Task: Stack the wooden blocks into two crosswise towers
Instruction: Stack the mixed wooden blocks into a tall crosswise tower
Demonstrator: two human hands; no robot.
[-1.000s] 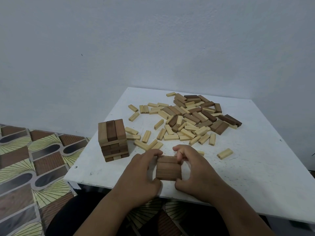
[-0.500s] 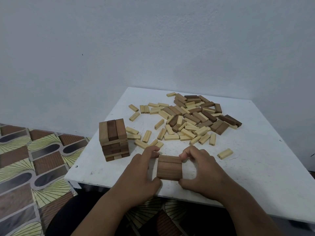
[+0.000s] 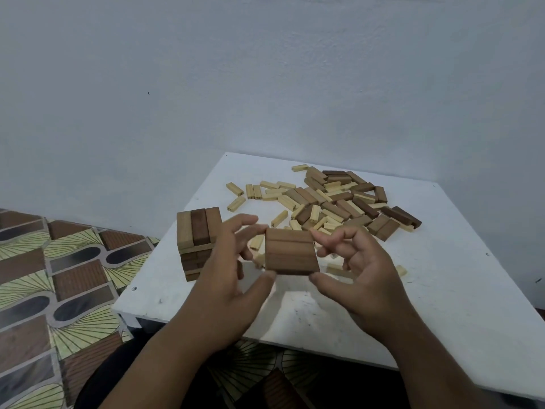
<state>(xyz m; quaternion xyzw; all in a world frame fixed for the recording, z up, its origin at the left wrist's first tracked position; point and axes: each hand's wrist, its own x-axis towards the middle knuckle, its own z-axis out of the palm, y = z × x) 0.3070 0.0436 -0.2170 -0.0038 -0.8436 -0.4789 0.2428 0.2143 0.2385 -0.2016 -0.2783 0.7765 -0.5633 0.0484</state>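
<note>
Left hand (image 3: 233, 278) and right hand (image 3: 354, 276) pinch a set of three brown blocks (image 3: 290, 250) by opposite edges with thumb and fingertips, likely keeping them flush as one layer. The set is lifted off the white table (image 3: 442, 290); half a second ago it sat lower, apparently on the tabletop. First tower (image 3: 199, 242) stands left; loose blocks (image 3: 339, 199) beyond.

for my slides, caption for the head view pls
Both hands lift a set of brown blocks beside the tower.
</note>
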